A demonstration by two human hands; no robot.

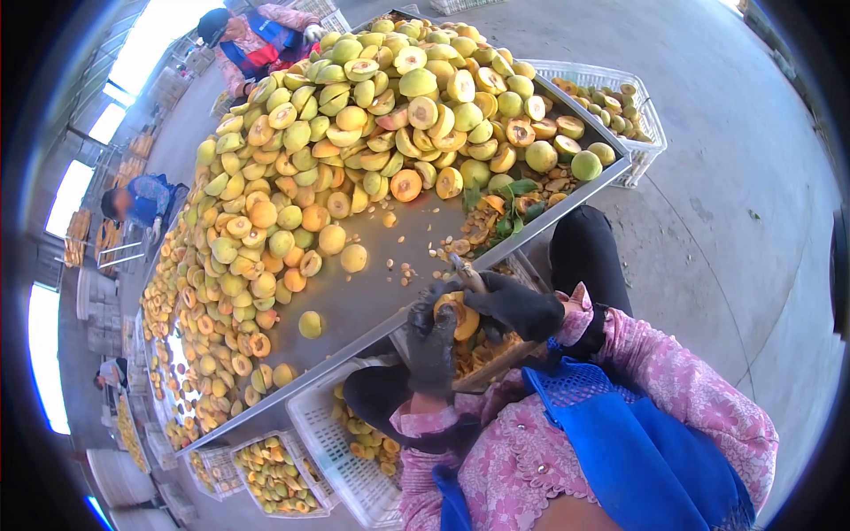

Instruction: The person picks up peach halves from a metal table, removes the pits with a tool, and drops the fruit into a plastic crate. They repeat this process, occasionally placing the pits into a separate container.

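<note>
- A gloved left hand (pixel 431 343) was clamped around a halved fruit (pixel 459 317), its orange cut face showing, just off the near edge of the table (pixel 372 292).
- The gloved right hand (pixel 522 305) was closed on a short metal tool (pixel 467 273), whose tip stood above the fruit and over the table's near rim.
- A heap of green-yellow whole and halved fruit (pixel 354 133) covered the far and left parts of the table, with loose stones (pixel 416 257) and leaves (pixel 518 199) scattered on the bare metal by the near edge.
- A white crate (pixel 341 460) holding fruit sat below the hands, and a second crate (pixel 274 473) stood beside it.
- Another crate (pixel 611 97) stood beyond the table's right corner.
- One worker (pixel 257 35) stood at the far end and another worker in blue (pixel 142 199) at the left edge.
</note>
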